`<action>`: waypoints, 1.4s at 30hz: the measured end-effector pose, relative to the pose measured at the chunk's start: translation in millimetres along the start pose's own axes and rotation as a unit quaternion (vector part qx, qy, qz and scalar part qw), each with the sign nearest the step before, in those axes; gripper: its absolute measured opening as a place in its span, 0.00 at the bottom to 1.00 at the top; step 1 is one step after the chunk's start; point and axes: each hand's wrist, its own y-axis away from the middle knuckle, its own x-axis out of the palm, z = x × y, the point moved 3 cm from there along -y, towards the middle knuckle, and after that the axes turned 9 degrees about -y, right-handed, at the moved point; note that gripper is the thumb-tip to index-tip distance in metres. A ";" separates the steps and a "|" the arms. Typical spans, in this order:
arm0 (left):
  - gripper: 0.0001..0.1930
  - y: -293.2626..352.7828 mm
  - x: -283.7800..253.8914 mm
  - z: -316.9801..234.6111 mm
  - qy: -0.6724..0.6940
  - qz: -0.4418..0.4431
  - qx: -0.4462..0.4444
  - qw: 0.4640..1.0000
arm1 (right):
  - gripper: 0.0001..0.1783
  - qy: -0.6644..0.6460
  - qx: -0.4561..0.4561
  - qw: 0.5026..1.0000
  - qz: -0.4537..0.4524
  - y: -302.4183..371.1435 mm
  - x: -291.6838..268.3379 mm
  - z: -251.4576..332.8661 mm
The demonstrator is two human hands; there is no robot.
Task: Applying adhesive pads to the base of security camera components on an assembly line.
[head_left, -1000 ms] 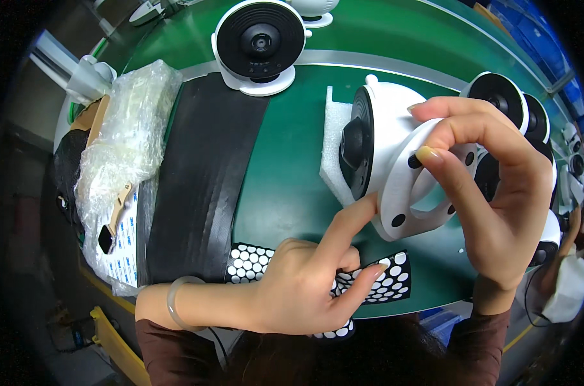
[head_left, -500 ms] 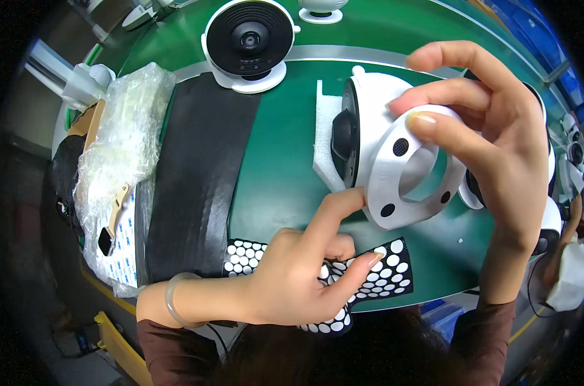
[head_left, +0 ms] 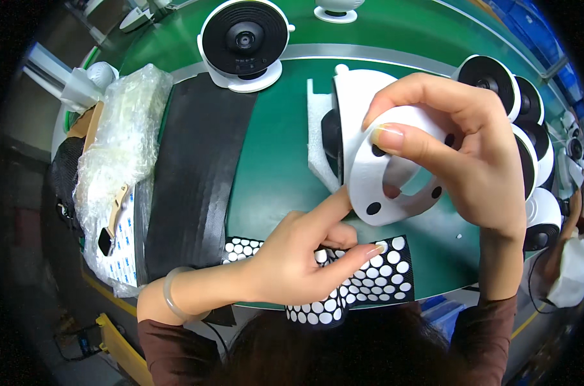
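A white round-bodied camera (head_left: 362, 83) lies on its side, black lens face to the left, beside a white foam piece (head_left: 317, 138). Its white ring-shaped base (head_left: 362, 180) tilts toward me and bears several round black pads. My right hand (head_left: 462, 148) grips the base rim, thumb pressed at one pad, other fingers behind the ring. My left hand (head_left: 298, 257) has its index finger stretched against the base's lower left edge; its thumb points out apart over a black sheet of white dots (head_left: 385, 273). The left hand's remaining fingers curl under, partly hidden.
A long black mat (head_left: 195, 174) lies left on the green table, beside a bubble-wrapped bundle (head_left: 121, 135) with a watch (head_left: 112, 225) on it. Another camera (head_left: 243, 45) stands at the back; several more (head_left: 491, 80) crowd the right edge. A tiny white scrap (head_left: 459, 236) lies nearby.
My right hand has moved left and down, its raised fingers now closed around the ring base, thumb at a pad. The camera and left hand have shifted slightly left; the dotted sheet's flap moved left.
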 end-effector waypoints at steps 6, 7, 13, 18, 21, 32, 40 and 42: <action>0.17 -1.3 0.0 0.0 -0.039 -0.043 0.085 0.995 | 0.07 0.050 0.015 0.996 0.074 -1.4 1.9 -2.4; 0.18 0.1 0.8 4.1 -0.002 -0.054 0.050 0.997 | 0.09 0.112 -0.134 0.983 0.065 -2.7 3.6 -4.0; 0.09 0.0 -6.5 -7.0 -0.083 -0.060 0.027 0.994 | 0.13 0.328 -0.327 0.886 -0.016 51.9 -3.7 22.8; 0.08 0.2 -6.7 -4.2 -0.097 -0.080 0.058 0.990 | 0.14 0.327 -0.298 0.896 -0.037 55.8 14.8 -4.4; 0.08 0.4 -6.7 -6.0 -0.097 -0.101 0.073 0.987 | 0.15 0.308 -0.295 0.903 -0.044 55.9 15.8 -8.0; 0.05 -0.1 -4.3 -5.7 -0.121 -0.104 0.075 0.984 | 0.12 0.290 -0.312 0.905 0.008 40.6 9.5 -8.6; 0.07 2.4 -4.0 -11.6 -0.127 -0.117 0.158 0.972 | 0.07 0.235 -0.218 0.946 0.050 39.3 2.2 2.9; 0.07 2.6 -3.3 -14.5 -0.116 -0.150 0.183 0.965 | 0.07 0.232 -0.242 0.942 0.034 41.4 4.8 -3.0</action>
